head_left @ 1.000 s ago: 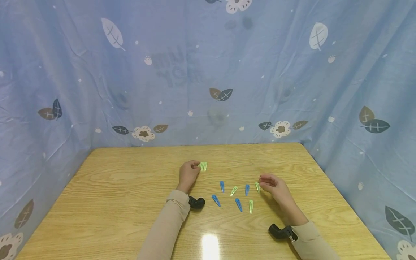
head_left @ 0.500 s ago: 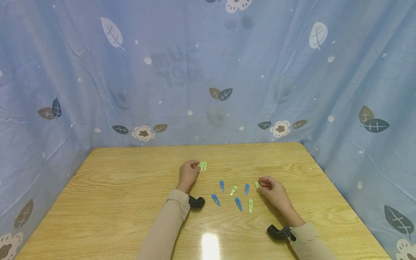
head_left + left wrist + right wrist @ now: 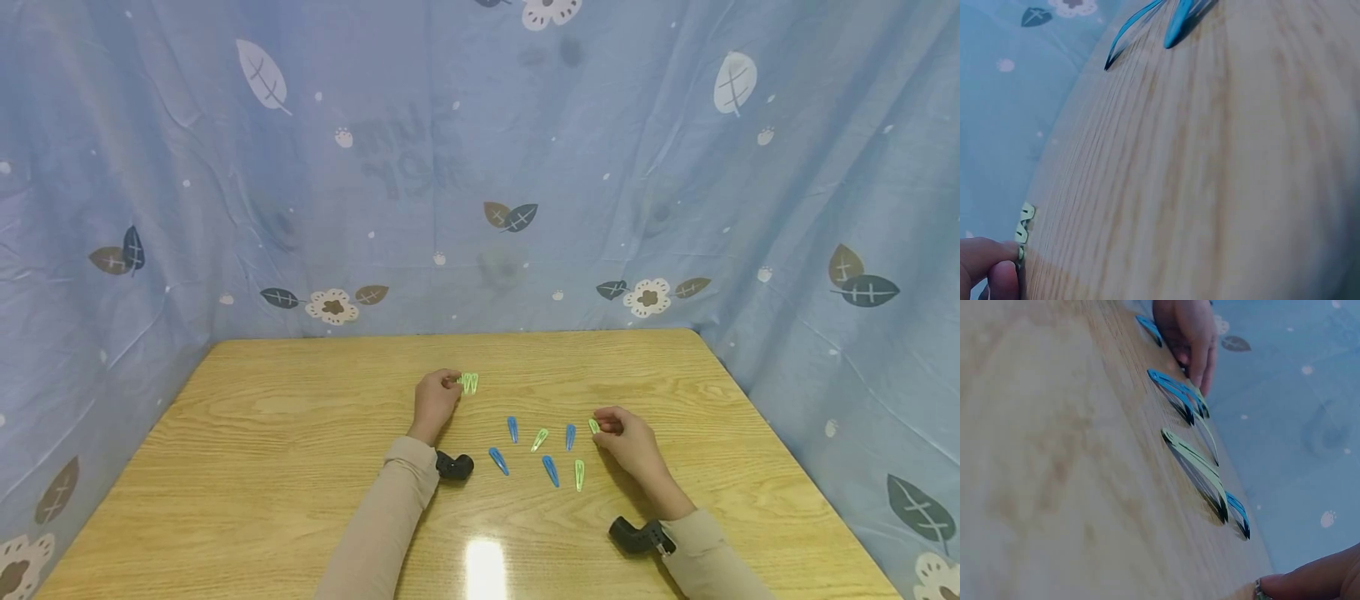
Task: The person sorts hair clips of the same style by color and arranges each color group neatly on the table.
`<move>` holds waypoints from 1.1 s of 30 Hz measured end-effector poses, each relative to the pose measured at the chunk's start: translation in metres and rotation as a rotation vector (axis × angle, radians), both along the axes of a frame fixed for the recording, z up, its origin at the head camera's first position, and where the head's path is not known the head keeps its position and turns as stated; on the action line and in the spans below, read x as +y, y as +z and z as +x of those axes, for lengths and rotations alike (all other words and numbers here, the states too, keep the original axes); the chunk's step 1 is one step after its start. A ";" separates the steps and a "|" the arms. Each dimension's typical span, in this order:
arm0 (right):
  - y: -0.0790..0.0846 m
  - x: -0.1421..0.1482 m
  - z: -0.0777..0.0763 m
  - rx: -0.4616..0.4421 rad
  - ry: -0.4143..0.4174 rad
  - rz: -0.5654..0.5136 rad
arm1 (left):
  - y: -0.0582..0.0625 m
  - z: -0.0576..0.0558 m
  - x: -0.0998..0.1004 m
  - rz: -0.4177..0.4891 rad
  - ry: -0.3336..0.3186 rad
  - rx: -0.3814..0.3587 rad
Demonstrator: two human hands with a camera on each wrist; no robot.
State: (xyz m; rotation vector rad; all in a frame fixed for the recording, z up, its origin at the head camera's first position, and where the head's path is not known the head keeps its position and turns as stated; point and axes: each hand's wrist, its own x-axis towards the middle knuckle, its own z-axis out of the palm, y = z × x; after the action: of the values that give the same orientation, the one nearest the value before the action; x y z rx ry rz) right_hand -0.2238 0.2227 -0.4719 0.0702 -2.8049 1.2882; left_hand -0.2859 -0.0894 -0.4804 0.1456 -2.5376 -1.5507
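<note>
The counter (image 3: 247,433) spreads widely to the left of the left hand (image 3: 437,402), its far edge (image 3: 570,333) lying beyond the green row (image 3: 470,383). Both sleeved arms (image 3: 378,525) reach forward; the left hand pinches the row's leftmost clip (image 3: 1020,252), while the right hand (image 3: 632,446) pinches a separate green clip (image 3: 594,426), right of the loose blue clips (image 3: 551,472). The right wrist view shows the loose clips' arched profiles, which look flat from the head

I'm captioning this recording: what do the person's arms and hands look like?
The left sleeve and right sleeve are long and plain beige. The left wrist device and right wrist device are black, bent and tube-like. The left hand and right hand wear no gloves.
</note>
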 end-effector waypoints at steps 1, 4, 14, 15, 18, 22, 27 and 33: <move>0.001 0.000 0.000 -0.012 -0.004 0.005 | 0.000 0.000 0.000 -0.001 0.000 -0.001; 0.004 -0.002 -0.002 -0.033 -0.010 0.019 | 0.000 0.000 0.000 0.003 0.000 -0.002; 0.011 -0.003 -0.002 -0.068 0.003 0.044 | 0.000 0.002 0.001 -0.003 0.004 0.006; 0.011 -0.003 -0.003 -0.068 0.001 0.044 | 0.000 0.002 0.001 -0.005 0.006 0.007; 0.010 -0.002 -0.003 -0.066 -0.006 0.046 | 0.000 0.001 0.001 -0.021 0.012 0.010; 0.009 -0.002 -0.004 -0.060 -0.012 0.056 | 0.000 0.000 0.001 -0.032 0.017 0.016; 0.009 -0.001 -0.005 -0.054 -0.010 0.059 | 0.000 0.000 0.001 -0.024 0.016 0.016; 0.008 0.000 -0.007 -0.071 -0.008 0.007 | 0.000 0.000 0.001 -0.018 0.011 0.010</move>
State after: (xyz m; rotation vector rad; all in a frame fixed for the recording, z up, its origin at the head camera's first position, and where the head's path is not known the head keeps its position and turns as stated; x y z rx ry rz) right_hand -0.2306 0.2232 -0.4634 0.0141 -2.8659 1.3045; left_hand -0.2854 -0.0886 -0.4808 0.1486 -2.5381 -1.5207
